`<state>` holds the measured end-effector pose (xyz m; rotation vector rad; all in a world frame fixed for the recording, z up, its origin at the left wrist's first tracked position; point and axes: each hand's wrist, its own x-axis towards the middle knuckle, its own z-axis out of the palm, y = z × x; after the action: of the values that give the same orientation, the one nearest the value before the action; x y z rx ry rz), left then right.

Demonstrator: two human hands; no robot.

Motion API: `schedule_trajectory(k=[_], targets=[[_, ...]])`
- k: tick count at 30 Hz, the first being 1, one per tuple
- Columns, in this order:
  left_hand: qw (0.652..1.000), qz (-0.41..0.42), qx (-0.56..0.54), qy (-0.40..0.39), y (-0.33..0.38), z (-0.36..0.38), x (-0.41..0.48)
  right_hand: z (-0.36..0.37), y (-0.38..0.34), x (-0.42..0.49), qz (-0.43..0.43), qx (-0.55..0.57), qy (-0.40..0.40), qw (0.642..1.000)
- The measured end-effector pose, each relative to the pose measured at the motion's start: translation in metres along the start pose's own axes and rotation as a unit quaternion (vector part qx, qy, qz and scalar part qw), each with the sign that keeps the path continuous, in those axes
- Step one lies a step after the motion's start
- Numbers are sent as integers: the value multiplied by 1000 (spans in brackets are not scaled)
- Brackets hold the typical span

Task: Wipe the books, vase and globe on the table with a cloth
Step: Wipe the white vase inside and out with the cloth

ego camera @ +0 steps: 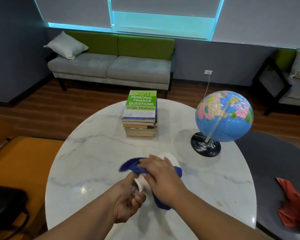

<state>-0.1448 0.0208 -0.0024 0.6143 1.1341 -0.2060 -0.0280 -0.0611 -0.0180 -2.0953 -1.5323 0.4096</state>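
Near edge of the round marble counter point(93, 153): white vase point(170, 157) under wipe, tipped on its side, mouth toward the person.
Left grip point(126, 201) clenched round the vase's neck end, fingers curled. Right grip point(161, 177) lies flat-fingered on the blue cloth point(132, 164), pressing it to the vase body; cloth drapes over both sides. Stack of books point(139, 118) at far edge; globe point(223, 116) on black base at right, well apart. Red cloth point(291, 205) on the adjoining dark table point(270, 163).
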Motion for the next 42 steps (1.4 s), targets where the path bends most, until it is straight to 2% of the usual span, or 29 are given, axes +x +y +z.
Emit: schedule_trajectory(k=[2, 4, 5, 6, 8, 10, 11, 12, 14, 16, 18, 20, 21, 23, 24, 25, 27, 30, 34, 37, 40, 42], targets=[[1000, -5, -5, 3, 0, 0, -1, 1, 21, 6, 70, 34, 35, 996], [1000, -9, -8, 11, 0, 0, -2, -5, 37, 12, 203, 142, 65, 967], [1000, -7, -6, 16, 0, 0, -2, -7, 44, 13, 276, 230, 76, 930], [1000, -1, 2, 21, -1, 1, -2, -8, 48, 12, 346, 318, 86, 879], [999, 20, 29, 34, -2, 3, -1, -5, 49, 8, 466, 454, 116, 750], [995, 56, 65, 56, -3, 8, 1, -1, 47, 2, 525, 562, 150, 622], [992, 75, 81, 66, -3, 11, 2, 2, 46, 0, 531, 603, 154, 575], [989, 90, 92, 74, -4, 15, 3, 3, 42, -3, 530, 630, 152, 547], [986, 111, 98, 82, -6, 22, 6, 0, 27, -10, 526, 655, 131, 527], [984, 122, 92, 86, -7, 25, 9, -1, 18, -16, 520, 647, 86, 551], [981, 141, 95, 93, -3, 22, 12, -4, 17, -25, 509, 618, 30, 599], [971, 173, 123, 110, 3, 15, 14, -11, 20, -34, 480, 561, -24, 674], [962, 193, 147, 124, 6, 10, 13, -15, 24, -38, 466, 507, -27, 725], [936, 242, 203, 156, 9, 1, 9, -25, 32, -41, 397, 368, 43, 840], [919, 265, 237, 170, 9, -1, 7, -29, 34, -41, 344, 301, 99, 884], [899, 285, 277, 184, 8, -2, 5, -32, 33, -41, 282, 250, 146, 915], [859, 318, 345, 203, 6, 1, 3, -32, 21, -36, 165, 206, 168, 950], [806, 374, 413, 199, 2, 9, 4, -17, 3, -22, 71, 202, 81, 974], [725, 396, 527, 200, -2, 8, 3, -18, 5, -4, 130, 114, 24, 985], [680, 390, 587, 200, -5, 6, 0, -34, 22, 6, 235, 175, 36, 955], [660, 406, 603, 192, -8, 1, -1, -43, 45, 3, 310, 215, 60, 924], [651, 428, 599, 187, -9, -5, 2, -46, 54, -5, 380, 274, 87, 879]])
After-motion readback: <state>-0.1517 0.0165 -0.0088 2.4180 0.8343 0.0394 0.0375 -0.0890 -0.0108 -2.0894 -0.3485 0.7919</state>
